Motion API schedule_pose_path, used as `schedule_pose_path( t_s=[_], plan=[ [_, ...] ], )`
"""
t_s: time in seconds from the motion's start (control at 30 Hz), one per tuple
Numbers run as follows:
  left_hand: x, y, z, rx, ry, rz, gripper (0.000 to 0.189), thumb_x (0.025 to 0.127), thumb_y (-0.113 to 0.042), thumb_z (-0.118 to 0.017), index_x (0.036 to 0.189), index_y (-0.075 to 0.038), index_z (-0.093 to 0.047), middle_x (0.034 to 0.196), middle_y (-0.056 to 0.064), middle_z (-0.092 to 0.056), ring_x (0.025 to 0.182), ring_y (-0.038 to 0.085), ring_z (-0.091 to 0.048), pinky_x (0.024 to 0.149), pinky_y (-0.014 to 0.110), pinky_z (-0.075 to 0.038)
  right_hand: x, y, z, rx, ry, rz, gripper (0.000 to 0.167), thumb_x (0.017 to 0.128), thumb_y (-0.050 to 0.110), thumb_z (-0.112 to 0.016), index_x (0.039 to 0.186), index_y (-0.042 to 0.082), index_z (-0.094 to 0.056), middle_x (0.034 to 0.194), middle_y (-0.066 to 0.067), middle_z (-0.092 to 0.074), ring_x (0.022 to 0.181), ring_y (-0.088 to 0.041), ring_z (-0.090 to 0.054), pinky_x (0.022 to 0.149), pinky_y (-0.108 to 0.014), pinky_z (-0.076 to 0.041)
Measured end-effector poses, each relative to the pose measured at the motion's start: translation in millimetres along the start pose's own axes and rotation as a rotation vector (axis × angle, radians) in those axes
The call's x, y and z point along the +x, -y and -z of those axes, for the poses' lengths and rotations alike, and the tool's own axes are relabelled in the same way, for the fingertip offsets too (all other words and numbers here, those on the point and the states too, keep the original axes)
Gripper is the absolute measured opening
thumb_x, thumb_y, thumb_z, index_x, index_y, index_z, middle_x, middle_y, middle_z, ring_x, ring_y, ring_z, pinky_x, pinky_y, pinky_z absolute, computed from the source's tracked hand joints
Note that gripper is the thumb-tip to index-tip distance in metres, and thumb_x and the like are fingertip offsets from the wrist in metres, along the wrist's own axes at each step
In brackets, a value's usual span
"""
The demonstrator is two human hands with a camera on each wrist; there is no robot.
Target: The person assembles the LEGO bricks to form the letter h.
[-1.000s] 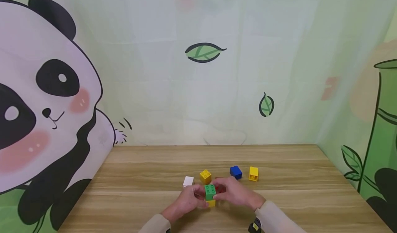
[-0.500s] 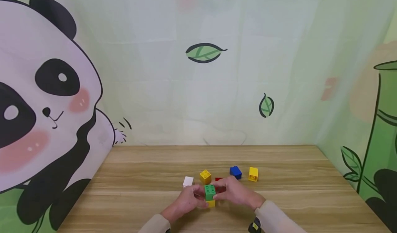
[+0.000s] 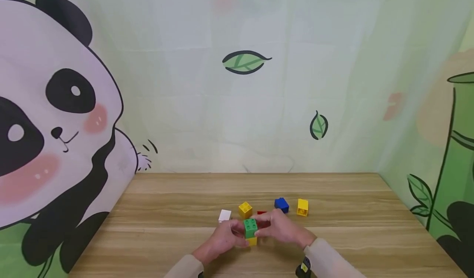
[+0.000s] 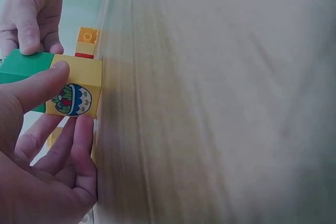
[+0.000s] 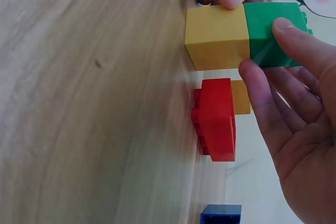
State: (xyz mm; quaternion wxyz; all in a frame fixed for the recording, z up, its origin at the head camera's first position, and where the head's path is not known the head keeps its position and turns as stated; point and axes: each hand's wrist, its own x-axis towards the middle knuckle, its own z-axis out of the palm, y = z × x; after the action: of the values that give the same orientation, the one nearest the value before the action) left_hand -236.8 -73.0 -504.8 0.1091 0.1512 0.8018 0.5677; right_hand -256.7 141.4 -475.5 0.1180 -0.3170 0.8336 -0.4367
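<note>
A green toy building block (image 3: 250, 228) with studs on top sits on a yellow block (image 3: 252, 241), their faces touching. My left hand (image 3: 224, 239) grips the lower yellow block between thumb and fingers. In the left wrist view, a printed picture (image 4: 77, 99) shows on that block's side. From the other side my right hand (image 3: 281, 230) pinches the green block, its thumb on one face, as the right wrist view shows. Just beyond the right hand lies a red brick (image 5: 218, 121), mostly hidden in the head view.
Behind the hands on the wooden table (image 3: 166, 200) are a white block (image 3: 224, 216), a yellow block with studs up (image 3: 245, 209), a blue block (image 3: 281, 205) and another yellow block (image 3: 302, 207) with its hollow side showing. A printed cloth (image 3: 185, 105) hangs at the back.
</note>
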Motion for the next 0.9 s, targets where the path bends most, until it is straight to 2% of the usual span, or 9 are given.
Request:
schedule_pose_path(
  t_s=[0.13, 0.3, 0.43, 0.6, 0.77, 0.9],
  plan=[
    [1.4, -0.4, 0.6, -0.013, -0.002, -0.009, 0.031, 0.067, 0.006, -0.079, 0.095, 0.003, -0.066, 0.087, 0.007, -0.067, 0.078, 0.016, -0.061, 0.071, 0.027, -0.051, 1.2, -0.8, -0.7, 0.005, -0.024, -0.033, 0.040, 0.084, 0.018, -0.073, 0.122, 0.012, -0.065, 0.114, 0.001, -0.066, 0.089, -0.010, -0.061, 0.076, -0.022, -0.050],
    [4.1, 1.8, 0.7, -0.019, -0.009, -0.007, 0.031, 0.068, 0.006, -0.078, 0.096, 0.003, -0.066, 0.087, 0.007, -0.067, 0.078, 0.016, -0.061, 0.070, 0.027, -0.051, 4.2, 0.1, -0.5, -0.003, -0.029, -0.034, 0.038, 0.084, 0.015, -0.072, 0.121, 0.010, -0.065, 0.103, 0.001, -0.069, 0.085, -0.010, -0.063, 0.073, -0.022, -0.051],
    [5.4, 2.9, 0.9, -0.018, -0.012, -0.010, 0.030, 0.068, 0.006, -0.078, 0.095, 0.003, -0.066, 0.088, 0.007, -0.067, 0.079, 0.017, -0.062, 0.071, 0.028, -0.051, 5.8, 0.5, -0.6, -0.016, -0.032, -0.044, 0.039, 0.084, 0.015, -0.072, 0.122, 0.009, -0.063, 0.097, 0.003, -0.069, 0.086, -0.009, -0.063, 0.076, -0.022, -0.051],
    [7.1, 2.2, 2.2, -0.006, -0.015, -0.021, 0.028, 0.069, 0.006, -0.077, 0.095, 0.003, -0.066, 0.089, 0.007, -0.067, 0.080, 0.017, -0.062, 0.072, 0.028, -0.051, 7.5, 0.3, -2.0, 0.015, -0.034, -0.067, 0.038, 0.086, 0.016, -0.070, 0.123, 0.012, -0.063, 0.098, 0.005, -0.068, 0.087, -0.009, -0.062, 0.076, -0.022, -0.051],
    [6.6, 1.2, 2.1, 0.017, -0.027, -0.015, 0.030, 0.070, 0.006, -0.076, 0.097, 0.003, -0.065, 0.092, 0.009, -0.067, 0.084, 0.020, -0.063, 0.075, 0.032, -0.051, 5.7, 4.0, -2.9, 0.034, -0.044, -0.062, 0.040, 0.086, 0.012, -0.070, 0.125, 0.008, -0.060, 0.099, 0.000, -0.067, 0.087, -0.014, -0.062, 0.074, -0.023, -0.052],
    [2.7, -0.3, 2.2, 0.011, -0.029, -0.023, 0.032, 0.071, 0.004, -0.077, 0.100, 0.004, -0.064, 0.095, 0.009, -0.067, 0.086, 0.022, -0.063, 0.076, 0.032, -0.051, 3.4, -0.8, -2.1, 0.020, -0.046, -0.027, 0.045, 0.086, 0.012, -0.070, 0.128, 0.004, -0.057, 0.104, -0.001, -0.067, 0.088, -0.014, -0.063, 0.074, -0.023, -0.051]
  ],
)
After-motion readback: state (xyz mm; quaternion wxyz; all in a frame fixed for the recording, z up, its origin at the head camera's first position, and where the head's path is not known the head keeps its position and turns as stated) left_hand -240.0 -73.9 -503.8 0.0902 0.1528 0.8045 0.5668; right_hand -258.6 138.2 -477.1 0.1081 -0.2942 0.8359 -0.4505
